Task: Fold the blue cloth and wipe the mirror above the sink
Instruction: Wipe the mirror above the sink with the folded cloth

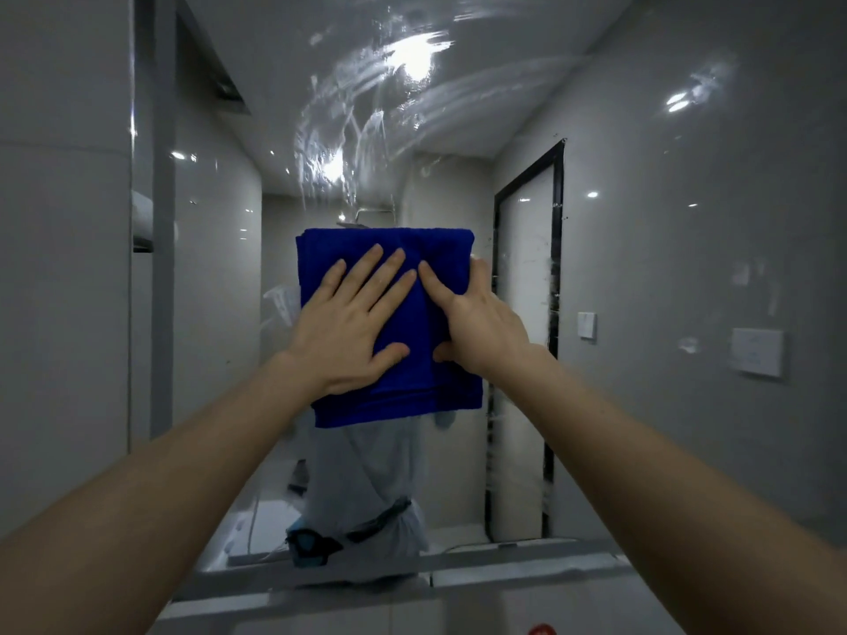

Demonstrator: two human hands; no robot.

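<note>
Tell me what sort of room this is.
Most likely a bathroom. A wide, wet-streaked mirror with a cloth pressed to it reflects glossy grey walls and what looks like a shower head.

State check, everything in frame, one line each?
blue cloth: folded, held flat against the mirror
mirror: wet streaks across the upper part
left hand: flat, fingers spread, pressing on the cloth
right hand: grips the cloth's right edge, index finger straight on its front
</note>
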